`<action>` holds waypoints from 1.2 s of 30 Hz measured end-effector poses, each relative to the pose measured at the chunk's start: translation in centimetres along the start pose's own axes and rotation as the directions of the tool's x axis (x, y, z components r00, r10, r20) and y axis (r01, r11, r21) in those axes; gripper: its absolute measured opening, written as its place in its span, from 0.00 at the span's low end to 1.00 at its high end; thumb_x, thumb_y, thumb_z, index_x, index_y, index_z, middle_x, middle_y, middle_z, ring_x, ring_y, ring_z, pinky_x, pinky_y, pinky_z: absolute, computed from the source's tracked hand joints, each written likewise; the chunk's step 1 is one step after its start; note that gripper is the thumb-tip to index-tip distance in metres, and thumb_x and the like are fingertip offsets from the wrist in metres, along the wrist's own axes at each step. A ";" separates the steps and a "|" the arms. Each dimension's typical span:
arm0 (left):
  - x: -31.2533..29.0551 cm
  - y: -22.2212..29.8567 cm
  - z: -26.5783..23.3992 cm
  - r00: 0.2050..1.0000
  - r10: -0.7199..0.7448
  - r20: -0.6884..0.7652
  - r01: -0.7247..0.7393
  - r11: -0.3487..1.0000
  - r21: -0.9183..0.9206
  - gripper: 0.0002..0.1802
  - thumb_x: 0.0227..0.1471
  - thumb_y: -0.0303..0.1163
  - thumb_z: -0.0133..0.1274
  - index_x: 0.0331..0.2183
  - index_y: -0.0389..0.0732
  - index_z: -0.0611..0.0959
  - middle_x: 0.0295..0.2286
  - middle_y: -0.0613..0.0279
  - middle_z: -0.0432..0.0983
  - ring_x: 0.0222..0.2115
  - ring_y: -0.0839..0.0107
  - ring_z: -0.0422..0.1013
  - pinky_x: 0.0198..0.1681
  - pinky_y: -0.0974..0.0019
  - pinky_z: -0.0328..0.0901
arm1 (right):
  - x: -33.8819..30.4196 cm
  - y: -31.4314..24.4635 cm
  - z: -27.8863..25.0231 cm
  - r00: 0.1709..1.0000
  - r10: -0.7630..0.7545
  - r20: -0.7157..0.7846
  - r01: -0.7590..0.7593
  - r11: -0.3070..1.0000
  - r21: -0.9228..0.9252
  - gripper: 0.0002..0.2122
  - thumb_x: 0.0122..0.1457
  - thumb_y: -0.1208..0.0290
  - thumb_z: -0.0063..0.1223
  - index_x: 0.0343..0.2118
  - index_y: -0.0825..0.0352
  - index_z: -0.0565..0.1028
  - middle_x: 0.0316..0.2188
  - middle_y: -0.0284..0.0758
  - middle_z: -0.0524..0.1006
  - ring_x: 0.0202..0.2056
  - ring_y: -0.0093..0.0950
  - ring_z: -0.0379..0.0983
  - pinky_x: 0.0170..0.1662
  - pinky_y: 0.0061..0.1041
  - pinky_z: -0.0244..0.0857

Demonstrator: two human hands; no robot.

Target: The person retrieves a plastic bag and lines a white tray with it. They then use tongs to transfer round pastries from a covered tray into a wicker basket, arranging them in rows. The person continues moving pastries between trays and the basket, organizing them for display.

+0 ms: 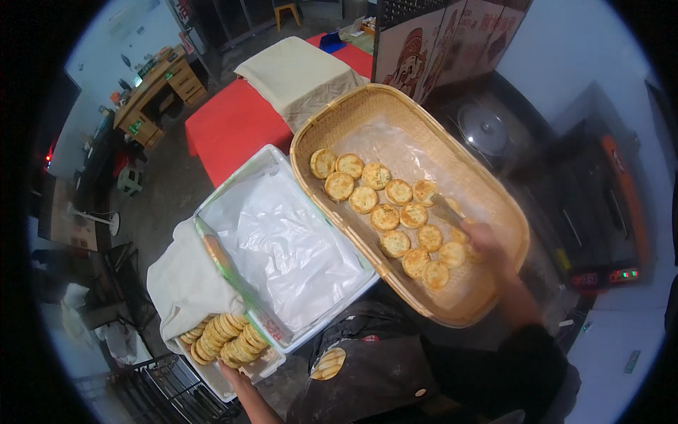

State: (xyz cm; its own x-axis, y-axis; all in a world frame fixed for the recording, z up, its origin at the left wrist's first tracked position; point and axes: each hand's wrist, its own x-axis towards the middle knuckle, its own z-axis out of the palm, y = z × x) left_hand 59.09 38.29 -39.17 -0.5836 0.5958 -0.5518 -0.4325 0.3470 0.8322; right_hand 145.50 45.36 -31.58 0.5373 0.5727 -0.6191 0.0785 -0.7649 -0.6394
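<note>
My right hand (482,242) is closed around a narrow flat tool (446,210) whose exact kind is blurred. The tool's tip is among round golden-brown flatbreads (399,191), which lie in loose rows on clear plastic in a long woven bamboo basket (417,300). At the lower left, my left hand (232,374) is against the near end of several tightly stacked round flatbreads (229,338), by the rim of a white box. Its fingers are mostly hidden, so its grip is unclear. A cream cloth (187,279) covers the rest of that box.
A white foam box (289,240) lined with plastic sits between the basket and the stacked breads. Beyond are a red-covered table (229,131) and a cream-cloth-covered block (296,74). On the right, a round glass lid (483,129) and a dark appliance (593,205) with lit displays stand.
</note>
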 end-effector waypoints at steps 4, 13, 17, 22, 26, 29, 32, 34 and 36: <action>-1.9 0.1 2.5 0.991 -0.004 -0.136 0.008 1.000 0.023 0.30 0.66 0.48 0.39 0.58 0.34 0.73 0.53 0.54 0.75 0.53 0.58 0.73 0.55 0.56 0.68 | 0.0 0.9 2.7 0.999 0.014 0.031 -0.014 1.000 0.015 0.23 0.63 0.48 0.56 0.28 0.68 0.75 0.19 0.30 0.70 0.16 0.21 0.61 0.19 0.26 0.56; -2.7 -0.8 2.6 0.980 0.082 -0.182 -0.071 0.995 0.067 0.31 0.64 0.47 0.46 0.57 0.31 0.74 0.52 0.52 0.75 0.50 0.56 0.74 0.52 0.55 0.70 | -0.1 0.6 5.7 0.973 0.150 0.176 -0.190 0.952 0.239 0.18 0.67 0.50 0.50 0.30 0.62 0.70 0.21 0.28 0.68 0.16 0.18 0.56 0.18 0.23 0.49; -2.8 -0.8 2.4 0.980 0.086 -0.178 -0.073 0.994 0.081 0.32 0.65 0.47 0.45 0.57 0.29 0.73 0.53 0.51 0.75 0.51 0.55 0.73 0.53 0.54 0.69 | 2.6 -0.9 6.1 0.914 0.239 0.329 -0.334 0.902 0.273 0.16 0.68 0.52 0.48 0.33 0.61 0.70 0.25 0.30 0.71 0.18 0.17 0.58 0.18 0.18 0.50; -3.1 -0.8 2.2 0.985 0.088 -0.146 -0.082 0.996 0.046 0.31 0.65 0.46 0.44 0.57 0.28 0.73 0.52 0.50 0.75 0.52 0.55 0.73 0.55 0.54 0.67 | 4.3 -0.7 7.9 0.928 0.171 0.332 -0.338 0.765 0.549 0.14 0.68 0.54 0.50 0.36 0.61 0.71 0.26 0.31 0.73 0.19 0.17 0.61 0.18 0.16 0.52; -3.0 -1.0 1.5 0.970 0.086 -0.229 -0.080 0.996 0.034 0.30 0.66 0.44 0.44 0.56 0.28 0.73 0.51 0.49 0.76 0.52 0.56 0.73 0.55 0.54 0.67 | 5.9 0.4 10.0 0.943 0.142 0.302 -0.313 0.692 0.651 0.13 0.67 0.55 0.53 0.36 0.61 0.71 0.25 0.30 0.73 0.20 0.17 0.63 0.19 0.16 0.55; -2.7 -0.9 0.7 0.948 0.083 -0.307 -0.066 0.996 0.067 0.29 0.65 0.43 0.45 0.55 0.27 0.74 0.50 0.49 0.76 0.50 0.56 0.74 0.54 0.55 0.68 | 8.4 0.2 10.3 0.947 0.050 0.319 -0.263 0.692 0.672 0.13 0.67 0.56 0.54 0.36 0.61 0.71 0.25 0.28 0.73 0.20 0.17 0.63 0.20 0.16 0.57; -2.4 -1.2 -0.2 0.959 0.063 -0.275 -0.063 0.998 0.010 0.29 0.65 0.43 0.46 0.54 0.26 0.75 0.49 0.50 0.77 0.48 0.57 0.75 0.53 0.55 0.68 | 11.3 -1.0 10.3 0.939 0.040 0.342 -0.265 0.719 0.643 0.12 0.67 0.57 0.54 0.36 0.60 0.71 0.24 0.27 0.72 0.21 0.16 0.64 0.21 0.15 0.57; -2.1 -1.4 -1.0 0.938 0.051 -0.344 -0.038 0.998 0.045 0.28 0.64 0.42 0.46 0.53 0.26 0.75 0.48 0.50 0.77 0.46 0.57 0.75 0.51 0.55 0.68 | 12.5 -1.6 10.6 0.931 -0.061 0.359 -0.219 0.695 0.685 0.09 0.67 0.60 0.54 0.37 0.59 0.72 0.25 0.27 0.72 0.21 0.16 0.63 0.21 0.14 0.57; -1.9 -1.5 -1.7 0.935 0.147 -0.323 -0.086 0.977 0.195 0.28 0.63 0.42 0.47 0.53 0.26 0.75 0.46 0.50 0.78 0.45 0.57 0.75 0.51 0.55 0.68 | 13.1 -2.1 11.0 0.935 -0.061 0.349 -0.207 0.705 0.679 0.07 0.68 0.62 0.54 0.38 0.58 0.72 0.26 0.26 0.72 0.21 0.16 0.63 0.21 0.14 0.57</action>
State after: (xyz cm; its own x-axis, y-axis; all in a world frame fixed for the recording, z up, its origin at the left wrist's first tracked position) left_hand 59.73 35.42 -39.48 -0.8313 0.3737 -0.4115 -0.2384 0.4290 0.8713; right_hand 143.12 57.72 -43.31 0.2045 0.6852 -0.6990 -0.6259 -0.4575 -0.6316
